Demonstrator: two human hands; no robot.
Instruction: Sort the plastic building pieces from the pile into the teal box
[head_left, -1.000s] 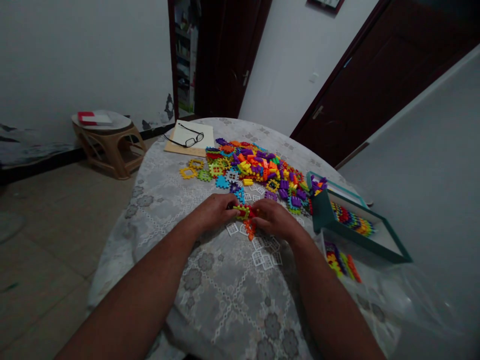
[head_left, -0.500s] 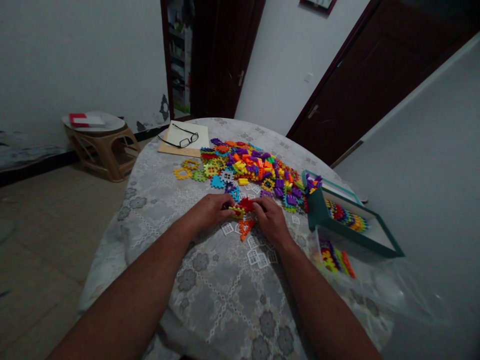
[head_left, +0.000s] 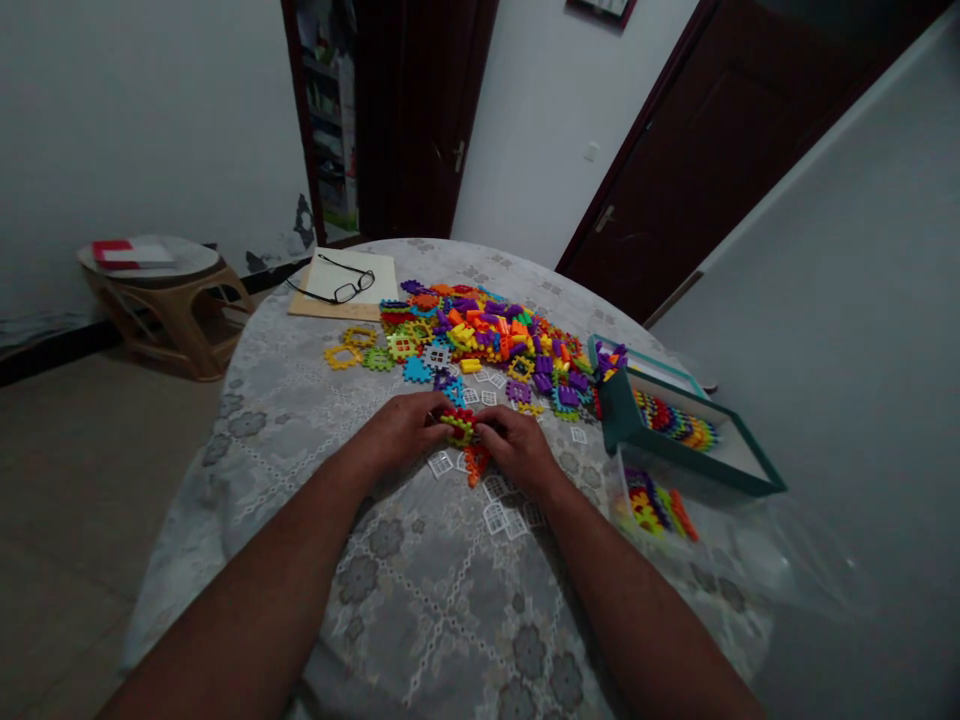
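Between my two hands, just above the tablecloth, is a small cluster of toothed plastic building pieces [head_left: 460,427], yellow-green in front with red behind. My left hand [head_left: 409,430] pinches its left side, thumb towards me. On the other side, the fingers of my right hand [head_left: 517,447] close on the red part; the fingertips partly cover it. An orange triangular piece [head_left: 475,464] lies just below the cluster; whether it touches is unclear. White window-frame pieces [head_left: 496,516] are scattered around my hands. Beyond them spreads a pile of colourful building pieces [head_left: 502,335].
A green box [head_left: 697,463] with rows of pieces stands at the right, beside a clear plastic container [head_left: 622,500] holding more. Black glasses [head_left: 346,292] rest on a paper-topped board [head_left: 315,308] at the back left. A stool [head_left: 169,320] stands on the floor at left.
The red piece has come down against the yellow-green one, and my hands are closer together around them. The whole view has shifted slightly, moving the scene left.
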